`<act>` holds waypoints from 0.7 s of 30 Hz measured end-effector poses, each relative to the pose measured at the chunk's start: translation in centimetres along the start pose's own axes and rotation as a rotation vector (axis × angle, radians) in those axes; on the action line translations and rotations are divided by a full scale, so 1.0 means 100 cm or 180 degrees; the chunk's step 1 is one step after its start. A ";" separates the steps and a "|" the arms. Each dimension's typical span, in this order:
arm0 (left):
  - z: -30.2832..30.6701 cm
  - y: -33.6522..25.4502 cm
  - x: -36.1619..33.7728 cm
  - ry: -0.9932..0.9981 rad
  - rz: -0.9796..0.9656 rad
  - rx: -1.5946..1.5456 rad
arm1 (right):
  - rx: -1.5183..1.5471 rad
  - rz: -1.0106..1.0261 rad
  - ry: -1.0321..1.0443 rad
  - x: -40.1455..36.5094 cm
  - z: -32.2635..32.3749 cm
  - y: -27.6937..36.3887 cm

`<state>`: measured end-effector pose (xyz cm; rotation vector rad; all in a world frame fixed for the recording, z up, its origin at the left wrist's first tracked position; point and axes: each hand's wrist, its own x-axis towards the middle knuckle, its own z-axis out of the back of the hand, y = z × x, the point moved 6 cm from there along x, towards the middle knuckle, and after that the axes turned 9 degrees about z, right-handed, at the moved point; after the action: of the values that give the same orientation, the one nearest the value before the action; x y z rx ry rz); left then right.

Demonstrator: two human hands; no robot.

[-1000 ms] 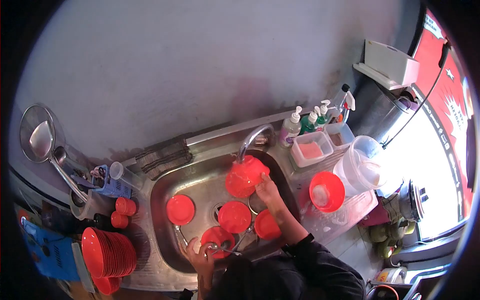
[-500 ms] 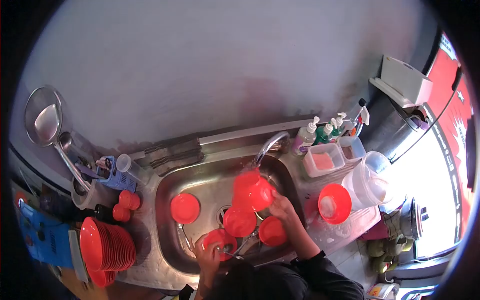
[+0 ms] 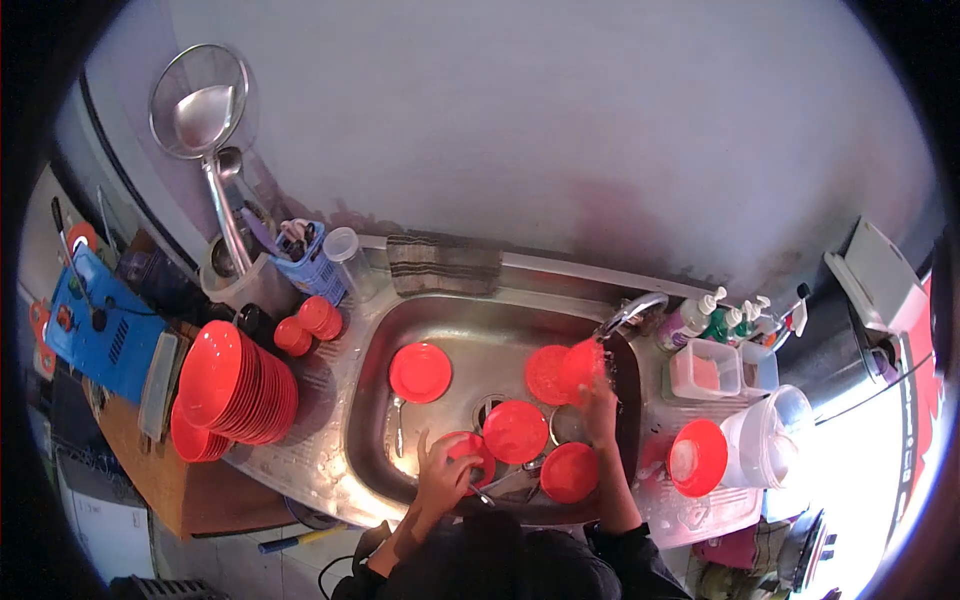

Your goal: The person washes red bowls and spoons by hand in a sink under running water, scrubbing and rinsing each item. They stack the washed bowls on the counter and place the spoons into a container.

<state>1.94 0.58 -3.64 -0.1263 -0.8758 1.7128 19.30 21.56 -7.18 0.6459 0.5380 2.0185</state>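
Observation:
In the head view my right hand (image 3: 600, 408) grips a red bowl (image 3: 580, 370) tilted on its side, close under the running tap (image 3: 632, 312). My left hand (image 3: 443, 478) is low in the sink, fingers apart, over a red bowl (image 3: 474, 458) that it partly hides. The handle of a piece of cutlery (image 3: 480, 495) shows beside that hand. Around them in the sink lie a red dish (image 3: 515, 432), another red bowl (image 3: 569, 473) and a red dish (image 3: 420, 372) at the left. One more red dish (image 3: 546, 374) sits partly behind the held bowl.
The steel sink (image 3: 357, 400) has a spoon (image 3: 399, 428) lying in it. Left of it stand a tall stack of red bowls (image 3: 240, 385) and a blue utensil basket (image 3: 303, 265). On the right are soap bottles (image 3: 690, 320), a sudsy red bowl (image 3: 697, 458) and a clear tub (image 3: 765, 440).
The view has swung left, so everything sits further right. The bowl in my right hand has turned more onto its side. My left hand's fingers have spread and lifted.

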 end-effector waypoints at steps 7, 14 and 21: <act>0.007 -0.003 -0.005 -0.0097 -0.0089 0.0081 | 0.0049 0.0154 0.0463 0.010 -0.001 0.023; 0.008 -0.002 -0.012 -0.0137 -0.0042 0.0077 | 0.1069 -0.0067 -0.0738 0.022 0.014 0.011; 0.012 -0.012 -0.012 -0.0082 -0.0130 0.0126 | 0.1248 0.0238 -0.0012 0.030 -0.010 -0.031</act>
<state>2.72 -0.95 -2.48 -0.0596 -0.8575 1.6959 19.36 25.52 -9.12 0.9145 0.9324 1.9956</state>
